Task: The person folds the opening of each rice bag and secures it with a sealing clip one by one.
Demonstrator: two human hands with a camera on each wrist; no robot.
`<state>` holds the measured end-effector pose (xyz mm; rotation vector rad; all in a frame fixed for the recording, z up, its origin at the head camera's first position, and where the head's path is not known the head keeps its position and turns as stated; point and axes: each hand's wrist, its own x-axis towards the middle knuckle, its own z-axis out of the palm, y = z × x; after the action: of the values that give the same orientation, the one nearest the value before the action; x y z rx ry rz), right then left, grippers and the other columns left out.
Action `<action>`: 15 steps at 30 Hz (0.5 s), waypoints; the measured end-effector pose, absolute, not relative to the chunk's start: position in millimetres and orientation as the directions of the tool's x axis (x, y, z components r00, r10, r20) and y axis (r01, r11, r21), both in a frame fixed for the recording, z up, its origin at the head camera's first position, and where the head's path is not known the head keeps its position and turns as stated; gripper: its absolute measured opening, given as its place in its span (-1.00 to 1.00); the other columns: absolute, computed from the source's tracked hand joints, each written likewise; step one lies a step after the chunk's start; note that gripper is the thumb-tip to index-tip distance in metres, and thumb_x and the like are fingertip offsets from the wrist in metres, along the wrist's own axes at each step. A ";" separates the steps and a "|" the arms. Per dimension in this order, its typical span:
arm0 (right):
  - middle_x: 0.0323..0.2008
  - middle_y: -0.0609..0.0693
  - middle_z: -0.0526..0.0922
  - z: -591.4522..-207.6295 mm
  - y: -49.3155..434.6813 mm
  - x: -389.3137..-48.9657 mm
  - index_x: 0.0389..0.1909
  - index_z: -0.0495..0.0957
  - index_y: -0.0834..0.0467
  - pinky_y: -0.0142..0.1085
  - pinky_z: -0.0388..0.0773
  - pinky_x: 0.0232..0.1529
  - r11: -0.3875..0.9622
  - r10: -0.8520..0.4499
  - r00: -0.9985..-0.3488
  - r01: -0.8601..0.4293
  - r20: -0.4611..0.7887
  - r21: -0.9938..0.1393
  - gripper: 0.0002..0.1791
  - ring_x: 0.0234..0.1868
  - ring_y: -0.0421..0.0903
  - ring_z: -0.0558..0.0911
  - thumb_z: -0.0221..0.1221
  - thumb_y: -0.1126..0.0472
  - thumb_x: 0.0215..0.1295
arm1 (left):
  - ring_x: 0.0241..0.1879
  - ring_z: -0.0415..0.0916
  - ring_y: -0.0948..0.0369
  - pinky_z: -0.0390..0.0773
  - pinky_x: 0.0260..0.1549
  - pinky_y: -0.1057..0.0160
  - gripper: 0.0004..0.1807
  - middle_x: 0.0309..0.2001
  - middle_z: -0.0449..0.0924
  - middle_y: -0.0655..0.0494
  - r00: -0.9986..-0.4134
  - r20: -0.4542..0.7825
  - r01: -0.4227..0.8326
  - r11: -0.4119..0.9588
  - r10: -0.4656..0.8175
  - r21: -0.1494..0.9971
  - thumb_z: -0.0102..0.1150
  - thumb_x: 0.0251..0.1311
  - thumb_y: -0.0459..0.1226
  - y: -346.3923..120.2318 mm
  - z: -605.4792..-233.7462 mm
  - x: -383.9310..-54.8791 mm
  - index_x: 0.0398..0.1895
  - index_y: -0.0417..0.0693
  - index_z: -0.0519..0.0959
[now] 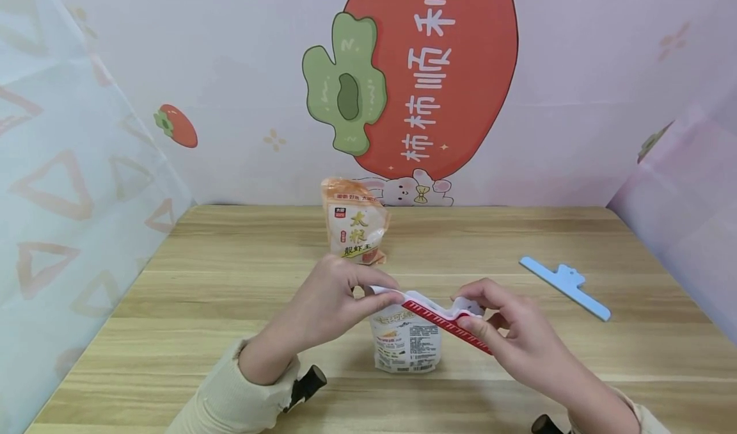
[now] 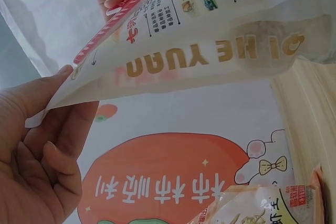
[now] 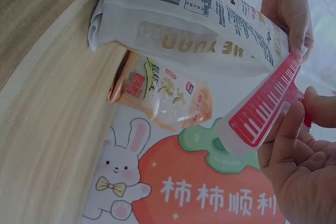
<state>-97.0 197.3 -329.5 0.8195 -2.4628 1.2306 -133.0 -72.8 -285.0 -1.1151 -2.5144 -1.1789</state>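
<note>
A white printed food bag (image 1: pixel 405 347) stands upright on the table in the head view, with "HE YUAN" lettering (image 2: pixel 197 53) on its face in the left wrist view. My left hand (image 1: pixel 340 303) pinches one top corner of this bag between thumb and fingers. Along the bag's top edge lies a red-and-white bag clip (image 1: pixel 443 324), slanting down to the right. My right hand (image 1: pixel 512 325) grips that clip, its thumb and finger at the red handle part in the right wrist view. There, one end of the clip (image 3: pixel 257 114) sticks out beyond the bag.
A light blue bag clip (image 1: pixel 567 287) lies on the wooden table (image 1: pixel 230 242) to the right. Behind the white bag stands an orange-and-clear food pouch (image 1: pixel 357 223). A printed backdrop (image 1: pixel 247 56) with a big persimmon rises at the table's back edge.
</note>
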 end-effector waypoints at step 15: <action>-0.31 -0.14 0.67 -328.2 195.5 -96.0 -0.05 0.55 0.04 -0.41 0.55 -0.50 0.453 -0.364 -0.789 -0.614 0.495 -0.646 -0.66 -0.32 -0.34 0.56 0.31 0.41 0.20 | -0.43 0.53 0.41 0.60 -0.48 0.38 -0.88 -0.36 0.73 0.27 -0.745 0.355 0.600 0.335 0.564 0.727 0.45 0.11 -0.23 -80.6 -283.7 -132.3 -0.27 0.02 0.76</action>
<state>-96.0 195.5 -328.2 0.8386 -2.4217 1.2526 -132.3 -80.6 -283.7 -1.1060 -2.5342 -1.4074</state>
